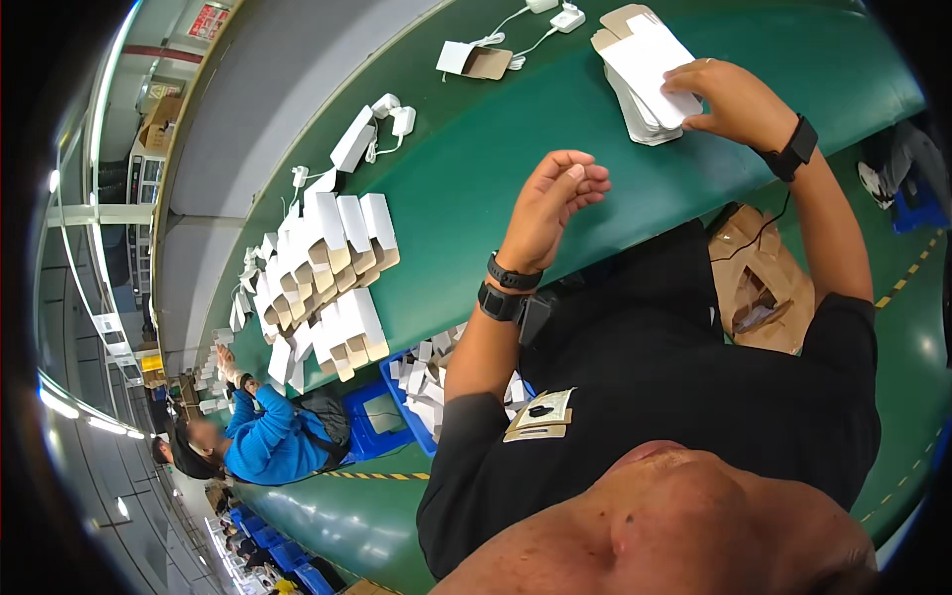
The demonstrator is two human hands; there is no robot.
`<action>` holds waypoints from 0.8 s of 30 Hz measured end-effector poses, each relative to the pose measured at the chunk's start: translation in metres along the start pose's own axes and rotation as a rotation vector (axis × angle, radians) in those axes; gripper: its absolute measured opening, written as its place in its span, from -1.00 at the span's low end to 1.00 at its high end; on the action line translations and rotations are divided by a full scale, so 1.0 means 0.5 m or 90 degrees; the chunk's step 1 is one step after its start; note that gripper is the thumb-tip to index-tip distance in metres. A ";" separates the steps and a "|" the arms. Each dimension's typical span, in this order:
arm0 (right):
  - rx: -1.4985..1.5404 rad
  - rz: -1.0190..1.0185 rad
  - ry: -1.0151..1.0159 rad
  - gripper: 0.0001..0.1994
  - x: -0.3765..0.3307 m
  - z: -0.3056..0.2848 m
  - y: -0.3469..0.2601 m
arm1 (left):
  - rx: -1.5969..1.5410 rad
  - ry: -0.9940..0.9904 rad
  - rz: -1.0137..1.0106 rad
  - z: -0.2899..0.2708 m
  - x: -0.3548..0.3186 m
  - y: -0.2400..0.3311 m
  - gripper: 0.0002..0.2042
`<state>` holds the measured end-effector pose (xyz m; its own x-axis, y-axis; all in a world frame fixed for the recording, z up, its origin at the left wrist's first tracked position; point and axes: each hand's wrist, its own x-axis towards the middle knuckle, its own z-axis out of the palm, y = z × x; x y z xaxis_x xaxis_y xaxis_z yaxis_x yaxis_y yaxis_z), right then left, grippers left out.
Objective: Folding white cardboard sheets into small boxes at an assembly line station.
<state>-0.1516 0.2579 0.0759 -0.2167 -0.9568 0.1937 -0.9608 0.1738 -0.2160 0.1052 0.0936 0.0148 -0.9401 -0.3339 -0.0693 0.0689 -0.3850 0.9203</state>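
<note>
A stack of flat, folded white cartons [640,69] with a brown flap lies on the green work surface at the upper right. My right hand [739,99] grips the end of the top carton, its fingers on the white face and its thumb at the edge. My left hand [557,203] hovers over the surface left of the stack, fingers loosely curled together with nothing visible in them. Opened-up white boxes [342,233] with brown insides stand crowded in rows to the left. White power adapters [402,121] with cables lie beside a box along the far side.
A blue bin [389,372] full of white box pieces stands below the surface's near edge. A brown paper-lined carton [759,288] sits on the floor by my body. Farther left, a person in a blue jacket [283,431] works at the same line.
</note>
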 end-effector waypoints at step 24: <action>0.497 -0.086 0.252 -0.79 -0.032 0.046 -0.254 | -0.023 -0.149 0.095 -0.006 -0.077 0.019 0.13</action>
<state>-0.0221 0.2460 0.0784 -0.2934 -0.7818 0.5502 -0.6213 -0.2815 -0.7312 0.1429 0.1002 0.0249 -0.9701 -0.1823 0.1603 0.2198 -0.3788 0.8990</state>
